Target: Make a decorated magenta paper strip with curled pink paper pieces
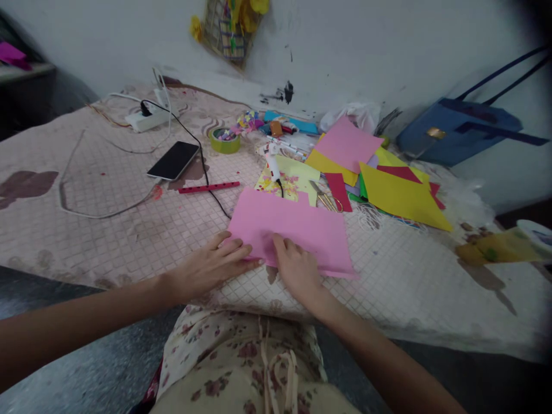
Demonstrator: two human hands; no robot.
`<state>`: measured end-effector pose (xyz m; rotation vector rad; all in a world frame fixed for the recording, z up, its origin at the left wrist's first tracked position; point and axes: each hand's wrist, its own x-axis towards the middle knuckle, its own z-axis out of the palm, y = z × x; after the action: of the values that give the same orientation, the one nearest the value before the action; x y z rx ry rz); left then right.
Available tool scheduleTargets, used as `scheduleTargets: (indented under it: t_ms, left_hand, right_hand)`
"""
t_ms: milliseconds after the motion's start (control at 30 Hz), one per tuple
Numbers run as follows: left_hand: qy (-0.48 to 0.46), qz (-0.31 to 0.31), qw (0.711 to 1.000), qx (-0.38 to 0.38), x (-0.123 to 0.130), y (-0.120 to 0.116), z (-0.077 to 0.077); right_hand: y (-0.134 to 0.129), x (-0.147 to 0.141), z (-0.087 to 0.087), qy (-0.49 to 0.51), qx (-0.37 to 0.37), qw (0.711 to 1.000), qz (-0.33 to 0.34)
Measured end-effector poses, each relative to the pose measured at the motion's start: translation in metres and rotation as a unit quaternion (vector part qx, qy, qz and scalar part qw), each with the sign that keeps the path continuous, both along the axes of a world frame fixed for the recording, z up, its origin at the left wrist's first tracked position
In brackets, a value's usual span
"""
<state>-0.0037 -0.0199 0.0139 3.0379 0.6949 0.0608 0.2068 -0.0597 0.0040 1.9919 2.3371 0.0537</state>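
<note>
A pink sheet of paper [293,224] lies on the table in front of me, with what looks like a narrow fold along its near edge. My left hand [222,259] rests flat over its lower left corner, fingers stretched out. My right hand [297,264] bears down near the middle of the near edge, its fingers bent and close together on the paper; its thumb is hidden. Just beyond the sheet are gold-handled scissors [328,199] and a white glue gun [272,161], which lies over a pale yellow sheet [297,169] with coloured bits on it.
Left of the paper are a red flute-like stick [209,188], a tablet or phone [173,161] on a cable, and a white power strip [149,119]. Green tape [224,141] sits behind. Coloured sheets [401,195], white string [368,217], a blue bag [457,129] and a cup [535,236] occupy the right.
</note>
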Motion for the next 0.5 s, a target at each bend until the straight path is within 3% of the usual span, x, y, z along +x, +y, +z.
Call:
scheduleTargets:
  t_ms: [200, 500]
  left_hand:
    - [-0.024, 0.006, 1.000, 0.011, -0.023, -0.004, -0.003]
    - [-0.049, 0.105, 0.992, 0.054, -0.064, -0.016, -0.015]
  right_hand:
    - [0.000, 0.001, 0.000, -0.008, -0.016, 1.000, 0.002]
    - [0.000, 0.002, -0.004, -0.003, 0.003, 1.000, 0.010]
